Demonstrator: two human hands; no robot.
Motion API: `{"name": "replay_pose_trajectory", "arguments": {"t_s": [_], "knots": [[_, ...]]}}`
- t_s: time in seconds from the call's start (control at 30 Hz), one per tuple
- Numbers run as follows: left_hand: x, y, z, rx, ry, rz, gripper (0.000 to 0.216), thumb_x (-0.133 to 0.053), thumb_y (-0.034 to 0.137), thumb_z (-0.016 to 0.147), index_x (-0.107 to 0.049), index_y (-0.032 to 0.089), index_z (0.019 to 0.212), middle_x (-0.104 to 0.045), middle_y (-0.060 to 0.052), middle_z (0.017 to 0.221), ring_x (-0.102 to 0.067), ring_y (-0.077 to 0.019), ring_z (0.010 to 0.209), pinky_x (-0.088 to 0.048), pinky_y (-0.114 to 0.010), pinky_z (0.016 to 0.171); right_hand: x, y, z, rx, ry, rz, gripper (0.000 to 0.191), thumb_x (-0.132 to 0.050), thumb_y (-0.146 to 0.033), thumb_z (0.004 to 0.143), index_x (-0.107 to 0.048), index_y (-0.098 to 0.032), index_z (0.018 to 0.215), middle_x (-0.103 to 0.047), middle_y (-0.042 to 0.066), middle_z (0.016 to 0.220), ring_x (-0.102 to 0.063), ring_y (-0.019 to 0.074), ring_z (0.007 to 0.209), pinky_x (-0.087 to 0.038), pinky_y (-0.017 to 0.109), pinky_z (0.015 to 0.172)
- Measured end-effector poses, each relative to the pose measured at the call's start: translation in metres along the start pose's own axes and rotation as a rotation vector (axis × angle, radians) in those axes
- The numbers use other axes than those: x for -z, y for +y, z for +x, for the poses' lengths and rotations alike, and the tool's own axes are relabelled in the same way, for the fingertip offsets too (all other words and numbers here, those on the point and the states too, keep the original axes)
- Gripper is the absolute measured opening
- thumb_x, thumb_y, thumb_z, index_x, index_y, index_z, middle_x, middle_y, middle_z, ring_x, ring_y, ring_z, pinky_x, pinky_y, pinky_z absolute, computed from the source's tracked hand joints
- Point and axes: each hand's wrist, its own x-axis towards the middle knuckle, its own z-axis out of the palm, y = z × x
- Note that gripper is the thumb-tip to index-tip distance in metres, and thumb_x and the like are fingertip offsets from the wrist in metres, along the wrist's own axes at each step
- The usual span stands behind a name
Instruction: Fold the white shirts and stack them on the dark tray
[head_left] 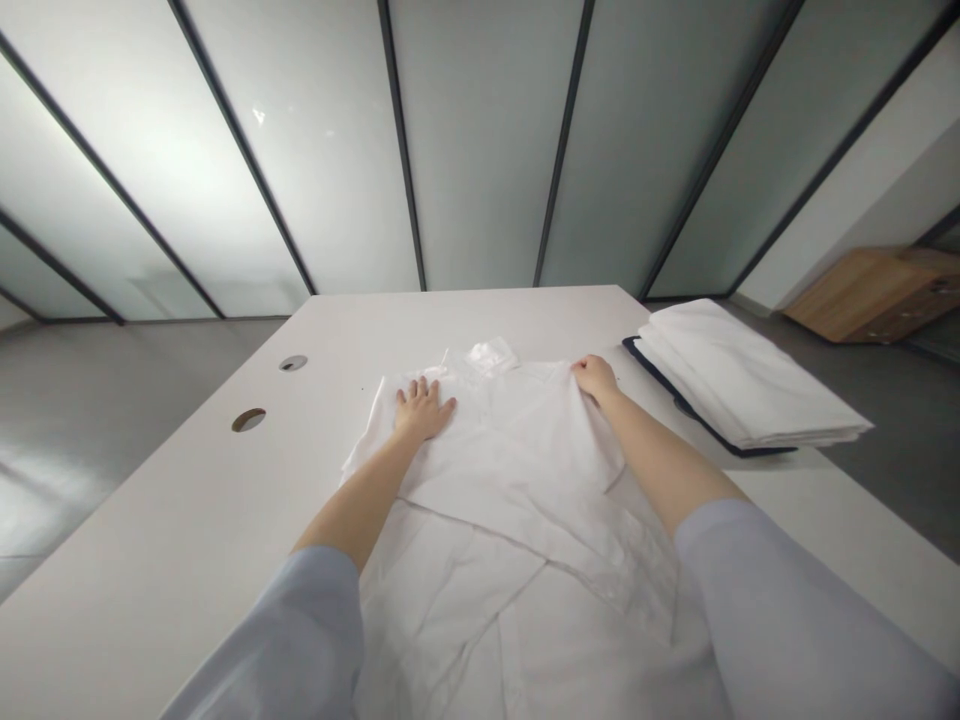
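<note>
A white garment (pixel 517 520) lies spread on the table in front of me, its near part running out of the bottom of the view. Long folds cross its middle like sleeves laid over the body; whether it is a shirt or a coat I cannot tell. My left hand (pixel 424 408) rests flat on its upper left part, fingers spread. At the upper right corner, my right hand (pixel 596 376) pinches the garment's edge between thumb and fingers. A crinkled clear plastic piece (pixel 491 357) lies at the garment's far edge, between the hands.
On the right of the white table (pixel 300 440) sits a stack of folded white cloth (pixel 750 375) on a dark flat piece (pixel 679 408). Two round holes (pixel 249 419) pierce the tabletop at left. Behind are frosted glass panels (pixel 480 150) and a wooden cabinet (pixel 862 295).
</note>
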Motion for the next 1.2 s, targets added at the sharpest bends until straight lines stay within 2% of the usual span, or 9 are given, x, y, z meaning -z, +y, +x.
{"name": "replay_pose_trajectory", "arguments": {"t_s": [0.2,0.33,0.43,0.57,0.67,0.77,0.87,1.03,1.2], "knots": [[0.001,0.001,-0.001,0.002,-0.007,0.014,0.071,-0.021,0.058,0.094,-0.03,0.015,0.149,-0.025,-0.017,0.158,-0.023,-0.0328,0.145,-0.02,-0.054,0.114,0.003,0.004,-0.004,0.021,0.023,-0.029,0.031,-0.048,-0.03,0.089,-0.066,-0.016,0.11,-0.068,0.013,0.11,-0.061,0.0251,0.101,-0.045,0.032,0.083],[0.0,0.0,0.0,-0.006,0.008,0.026,0.071,-0.022,0.059,0.093,-0.031,0.015,0.149,-0.026,-0.017,0.157,-0.022,-0.0329,0.145,-0.021,-0.054,0.113,0.001,-0.003,-0.024,0.266,0.132,-0.146,0.047,-0.043,-0.039,0.092,-0.053,-0.012,0.129,-0.058,0.019,0.129,-0.053,0.0299,0.116,-0.04,0.041,0.095],[0.001,0.0,0.0,-0.008,0.006,0.012,0.071,-0.022,0.058,0.093,-0.032,0.015,0.149,-0.025,-0.017,0.158,-0.022,-0.0334,0.145,-0.021,-0.055,0.113,-0.004,-0.01,-0.037,0.406,0.012,-0.237,0.057,-0.04,-0.047,0.093,-0.045,-0.011,0.138,-0.046,0.02,0.142,-0.041,0.0306,0.131,-0.032,0.043,0.105],[0.002,0.0,0.0,-0.007,-0.013,-0.003,0.071,-0.023,0.058,0.093,-0.031,0.014,0.149,-0.023,-0.018,0.158,-0.02,-0.0336,0.145,-0.02,-0.055,0.113,-0.013,-0.01,-0.041,0.35,-0.172,-0.307,0.072,-0.034,-0.059,0.093,-0.036,-0.011,0.146,-0.029,0.019,0.155,-0.026,0.0326,0.142,-0.023,0.045,0.112],[0.002,-0.001,0.0,-0.007,-0.026,0.001,0.07,-0.024,0.058,0.093,-0.031,0.015,0.149,-0.023,-0.017,0.158,-0.02,-0.0332,0.145,-0.02,-0.055,0.113,-0.017,-0.004,-0.038,0.328,-0.221,-0.293,0.073,-0.027,-0.061,0.094,-0.032,-0.013,0.149,-0.024,0.017,0.158,-0.024,0.0318,0.143,-0.021,0.046,0.113],[0.004,-0.002,0.001,-0.014,-0.01,0.012,0.067,-0.025,0.057,0.093,-0.035,0.016,0.146,-0.028,-0.017,0.156,-0.025,-0.0328,0.143,-0.023,-0.053,0.112,-0.015,-0.001,-0.037,0.336,-0.204,-0.303,0.069,-0.03,-0.059,0.094,-0.036,-0.014,0.147,-0.026,0.016,0.157,-0.025,0.033,0.142,-0.021,0.048,0.113],[0.012,-0.003,0.004,-0.012,0.048,0.021,0.063,-0.031,0.055,0.093,-0.043,0.016,0.139,-0.046,-0.017,0.145,-0.041,-0.0328,0.133,-0.029,-0.051,0.109,-0.01,-0.01,-0.035,0.376,-0.126,-0.331,0.063,-0.043,-0.054,0.091,-0.048,-0.012,0.138,-0.038,0.019,0.15,-0.03,0.0353,0.139,-0.023,0.049,0.111],[0.023,0.001,0.028,-0.002,0.196,-0.018,0.048,-0.042,0.04,0.091,-0.049,0.018,0.133,-0.048,-0.014,0.143,-0.046,-0.029,0.127,-0.039,-0.041,0.103,-0.008,-0.051,-0.022,0.52,-0.054,-0.151,0.05,-0.051,-0.026,0.086,-0.052,-0.014,0.134,-0.048,0.014,0.143,-0.046,0.0248,0.127,-0.034,0.034,0.106],[0.017,0.006,0.062,0.097,0.067,-0.204,0.043,-0.047,0.028,0.086,-0.054,0.018,0.127,-0.058,-0.013,0.131,-0.056,-0.0238,0.118,-0.045,-0.032,0.095,-0.022,-0.088,-0.017,0.41,-0.201,-0.071,0.044,-0.049,-0.016,0.083,-0.06,-0.018,0.126,-0.062,0.011,0.127,-0.058,0.0239,0.114,-0.044,0.031,0.093]]}}
